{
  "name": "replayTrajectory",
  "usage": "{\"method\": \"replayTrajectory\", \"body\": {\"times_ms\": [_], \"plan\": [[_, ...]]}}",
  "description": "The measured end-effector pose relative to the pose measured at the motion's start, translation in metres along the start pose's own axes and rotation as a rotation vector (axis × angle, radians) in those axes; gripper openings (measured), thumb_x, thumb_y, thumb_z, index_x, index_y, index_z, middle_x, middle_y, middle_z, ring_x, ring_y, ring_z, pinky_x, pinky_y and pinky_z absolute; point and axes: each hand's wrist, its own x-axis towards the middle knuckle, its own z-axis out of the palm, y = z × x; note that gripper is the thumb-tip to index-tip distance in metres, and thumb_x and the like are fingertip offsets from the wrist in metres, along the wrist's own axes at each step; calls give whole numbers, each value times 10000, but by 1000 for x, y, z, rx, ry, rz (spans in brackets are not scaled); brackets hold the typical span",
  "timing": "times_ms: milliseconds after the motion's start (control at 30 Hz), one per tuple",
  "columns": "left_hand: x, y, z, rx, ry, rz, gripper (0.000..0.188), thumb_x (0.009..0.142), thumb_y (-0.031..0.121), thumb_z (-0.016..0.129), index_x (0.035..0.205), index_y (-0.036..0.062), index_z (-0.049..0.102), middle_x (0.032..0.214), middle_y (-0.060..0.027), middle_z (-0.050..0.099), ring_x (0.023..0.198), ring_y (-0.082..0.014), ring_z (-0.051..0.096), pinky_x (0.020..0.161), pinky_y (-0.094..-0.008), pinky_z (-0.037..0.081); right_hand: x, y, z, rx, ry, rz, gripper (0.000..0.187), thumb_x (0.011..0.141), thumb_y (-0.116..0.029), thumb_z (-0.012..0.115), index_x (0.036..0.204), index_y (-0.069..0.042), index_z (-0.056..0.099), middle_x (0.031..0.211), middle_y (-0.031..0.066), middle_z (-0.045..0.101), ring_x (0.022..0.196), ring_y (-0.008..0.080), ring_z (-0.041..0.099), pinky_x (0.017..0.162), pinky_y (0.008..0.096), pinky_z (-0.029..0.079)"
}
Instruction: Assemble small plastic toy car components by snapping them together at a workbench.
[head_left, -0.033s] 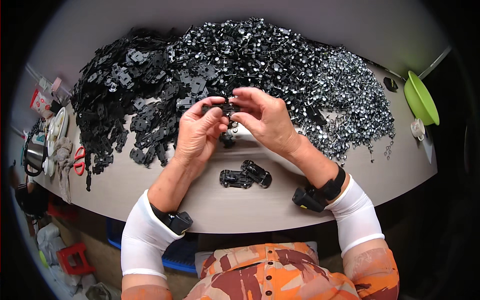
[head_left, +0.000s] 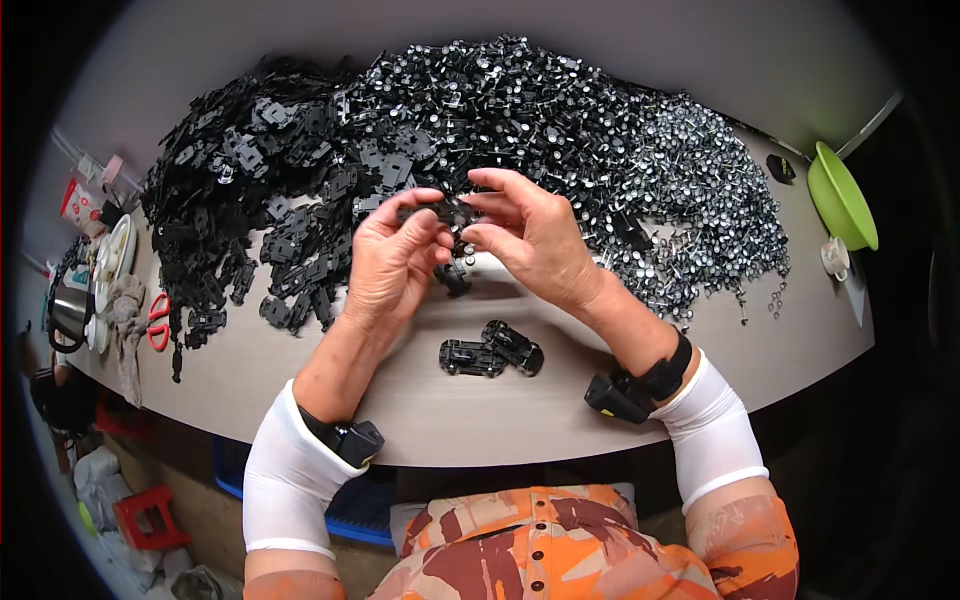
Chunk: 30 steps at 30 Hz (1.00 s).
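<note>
Apparently, two-handed fingertip handling of a black part (head_left: 452, 212) is in hand, near twelve o'clock from two black pieces (head_left: 492, 350) on the table (head_left: 530, 425). The left hand (head_left: 392, 262) has its grip clamped on it; the right hand (head_left: 545, 242) curls at its three-o'clock end, grip contact impossible to tell. Steady alignment seems called for. No writing is legible on the part.
</note>
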Motion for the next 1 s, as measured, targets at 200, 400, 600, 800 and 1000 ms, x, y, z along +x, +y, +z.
{"method": "replayTrajectory", "body": {"times_ms": [200, 400, 600, 800, 1000], "plan": [[12, 20, -8, 69, 22, 136, 294, 922, 172, 601, 1152, 15, 507, 1088, -129, 608, 823, -189, 646, 648, -277, 558, -5, 5, -10, -346, -313, -155, 77, 760, -12, 684, 837, -12, 679, 760, 127, 665, 661, 233, 660, 600, 308, 520], [9, 16, -18, 89, 75, 66, 401, 894, 270, 642, 1208, 55, 518, 1098, -113, 617, 774, -152, 579, 541, -210, 437, -10, -15, -10, -633, -607, 15, 177, 785, -133, 690, 948, -64, 692, 784, 175, 665, 735, 328, 657, 673, 410, 523], [6, 12, -12, 72, -23, 3, 461, 944, 310, 555, 1290, 30, 436, 1050, -121, 620, 696, -170, 606, 399, -183, 389, 14, 10, -64, -667, -72, -23, 116, 797, -158, 680, 856, -61, 704, 827, 121, 674, 773, 281, 663, 722, 378, 537], [3, 10, -4, 87, -106, -70, 485, 962, 277, 526, 1338, 10, 376, 976, -139, 621, 601, -191, 633, 343, -183, 392, 11, 6, -63, -999, -124, 110, 231, 726, -263, 765, 817, -64, 690, 848, 84, 619, 872, 255, 628, 761, 390, 523], [1, 5, 3, 192, -163, -195, 540, 929, 140, 577, 1393, 20, 329, 987, -132, 608, 648, -192, 652, 382, -174, 436, 13, -3, -70, -1069, -281, 189, 280, 657, -233, 812, 809, -45, 670, 870, 107, 602, 865, 282, 630, 731, 399, 527]]}}
